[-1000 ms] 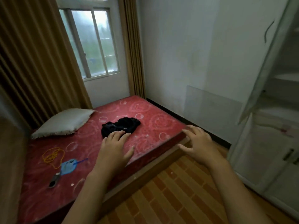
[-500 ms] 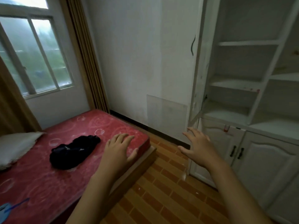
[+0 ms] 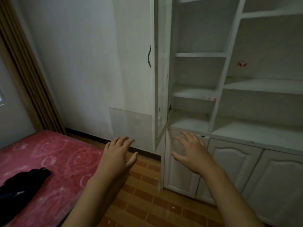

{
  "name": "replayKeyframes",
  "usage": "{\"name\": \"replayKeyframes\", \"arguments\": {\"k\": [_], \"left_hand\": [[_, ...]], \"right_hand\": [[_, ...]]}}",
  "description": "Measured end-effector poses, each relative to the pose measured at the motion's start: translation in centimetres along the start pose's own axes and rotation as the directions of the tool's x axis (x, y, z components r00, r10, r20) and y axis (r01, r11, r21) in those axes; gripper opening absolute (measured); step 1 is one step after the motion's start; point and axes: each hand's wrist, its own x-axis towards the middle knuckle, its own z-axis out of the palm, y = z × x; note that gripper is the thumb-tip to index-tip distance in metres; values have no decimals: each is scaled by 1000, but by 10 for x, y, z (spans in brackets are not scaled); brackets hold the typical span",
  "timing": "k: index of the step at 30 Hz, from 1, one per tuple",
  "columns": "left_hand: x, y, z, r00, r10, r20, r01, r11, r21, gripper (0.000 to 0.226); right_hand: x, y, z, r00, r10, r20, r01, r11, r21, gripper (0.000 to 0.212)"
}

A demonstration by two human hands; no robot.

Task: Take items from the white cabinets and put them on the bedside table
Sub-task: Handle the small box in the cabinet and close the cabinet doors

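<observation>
The white cabinet [image 3: 229, 89] fills the right half of the view, with bare open shelves above and closed lower doors [image 3: 232, 164]. Its tall upper door [image 3: 158, 79] stands swung open, edge on to me. My left hand [image 3: 117, 154] hovers open, palm down, over the floor near the bed's corner and holds nothing. My right hand [image 3: 191, 151] is open with spread fingers in front of the leftmost lower door; whether it touches the door I cannot tell. No bedside table is in view.
A bed with a red patterned mattress [image 3: 49, 161] sits at lower left, with a black garment [image 3: 21, 182] on it. A brown curtain [image 3: 27, 76] hangs at left. Orange-brown floor tiles [image 3: 155, 202] run between bed and cabinet.
The view has swung right from the bed and window to the cabinet, which is now closer. Both hands stay open and raised; the right one now lies in front of the lower cabinet door.
</observation>
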Motion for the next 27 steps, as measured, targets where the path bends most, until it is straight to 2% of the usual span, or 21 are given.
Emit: {"name": "replayKeyframes", "arguments": {"k": [7,16,22,27], "left_hand": [[116,-32,26,996,86,-39,-88,995,-47,62],[256,-72,27,954,277,-113,-290,948,-128,67],[328,-79,27,877,428,-218,-459,881,-114,60],[368,-73,34,798,522,-299,-573,812,-113,62]], "right_hand": [[99,-1,-12,996,-14,-89,6,996,-87,81],[228,-41,-55,958,-138,-252,63,957,-284,73],[274,-58,-67,857,-373,-357,150,842,-519,65],[301,-51,-78,817,-488,-306,166,709,-685,62]]}}
